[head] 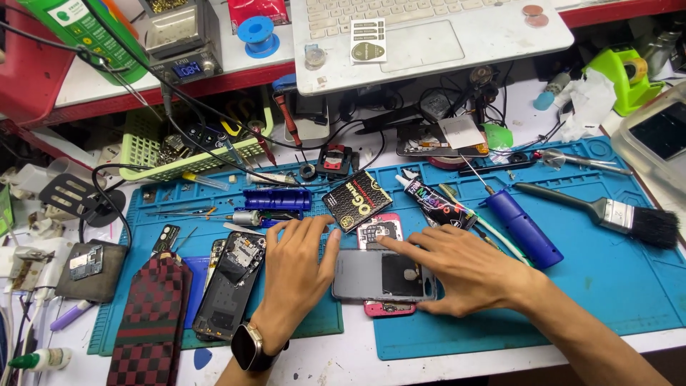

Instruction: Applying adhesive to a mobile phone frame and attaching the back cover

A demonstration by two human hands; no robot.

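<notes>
Head view, looking down on a cluttered repair bench with a blue work mat [607,286].

Left hand [296,268]: palm down on the mat, fingers loosely spread and reaching right, thumb tip touching the left edge of a grey phone panel [357,275]; nothing gripped. Dark smartwatch [248,348] on that wrist.

Right hand [468,268]: flat and open, index finger stretched across the panel's upper edge, thumb and remaining fingers along its right side and lower corner (pressing rather than pinching, as far as visible); nothing enclosed.

Grey phone panel: lying flat near the mat's middle, between both hands, on top of a pink phone body [380,230] whose ends stick out above and below it.

Just left of the left hand: an opened dark phone [232,282] with its insides exposed, and beside that a red-and-black checkered case [150,325].

Above the hands: a small black box with gold print [357,200], a black glue tube [437,202] lying at a slant, and a blue cylindrical tool [275,199].

Right of the right hand: a blue-handled screwdriver [522,229], near the fingers, and farther off a flat paintbrush [614,214].

Back of the bench: a white laptop [429,36] on a raised shelf, a green basket [153,154] full of tools, a green tape dispenser [625,75].
</notes>
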